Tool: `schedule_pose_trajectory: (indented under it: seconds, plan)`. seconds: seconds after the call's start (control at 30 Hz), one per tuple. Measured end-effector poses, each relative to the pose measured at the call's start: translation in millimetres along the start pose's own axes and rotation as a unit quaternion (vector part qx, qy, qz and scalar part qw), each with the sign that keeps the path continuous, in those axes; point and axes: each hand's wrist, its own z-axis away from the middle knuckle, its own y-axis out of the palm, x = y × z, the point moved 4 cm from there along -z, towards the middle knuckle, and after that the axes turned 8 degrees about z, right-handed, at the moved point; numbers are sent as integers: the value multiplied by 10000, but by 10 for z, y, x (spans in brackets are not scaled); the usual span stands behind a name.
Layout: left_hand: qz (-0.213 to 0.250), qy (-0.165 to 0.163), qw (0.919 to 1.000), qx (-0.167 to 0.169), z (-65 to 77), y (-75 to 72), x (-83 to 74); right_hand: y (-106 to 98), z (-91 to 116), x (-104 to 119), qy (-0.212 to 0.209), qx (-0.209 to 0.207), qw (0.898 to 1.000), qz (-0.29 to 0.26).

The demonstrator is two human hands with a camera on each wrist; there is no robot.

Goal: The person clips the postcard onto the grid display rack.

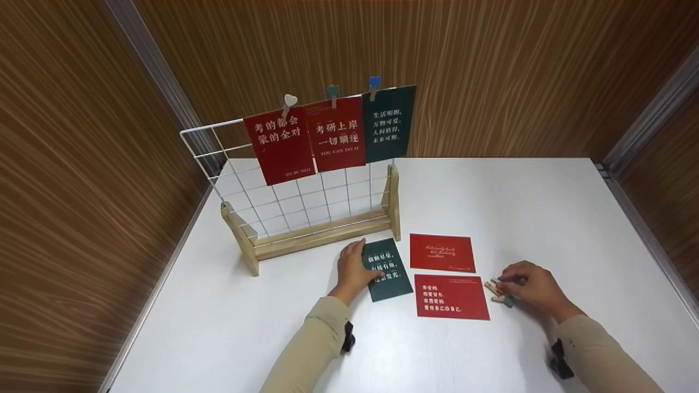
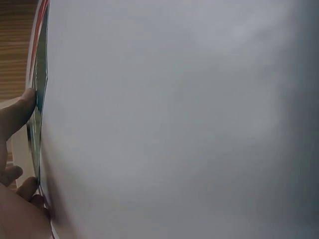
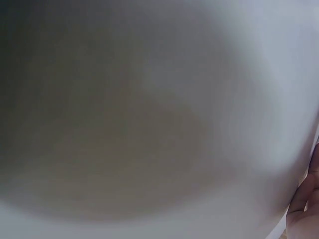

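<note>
White table (image 1: 546, 218) below. My right grip (image 1: 535, 286) pinches a wooden clip (image 1: 492, 288) beside a green-heart clip (image 1: 499, 299); my left grip (image 1: 354, 267), fingers relaxed, rests on the green card (image 1: 392, 286), near side of the rack (image 1: 327, 233). Risk: careless pickup could drag the neighbour.

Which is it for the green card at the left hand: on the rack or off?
Off: the green card lies on the table in front of the rack, the left hand touching it.
</note>
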Motion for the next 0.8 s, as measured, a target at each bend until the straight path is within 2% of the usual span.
schedule_pose_trajectory:
  seconds: [0.27,0.47,0.67,0.8]
  plan:
    - [263,-115,9996,26,-17,-26,30,-5,-3,-17,-8,-38,10000,19]
    - [621,-38,9981,-10,-23,-31,23,-17,8,-52,72,-80,9999,-21]
    - [951,-130,9954,48,-24,-36,12,-64,-1,-74,472,171,9987,-124]
    - [1024,-154,9946,46,-18,-41,21,-128,-18,-78,516,198,9983,-201]
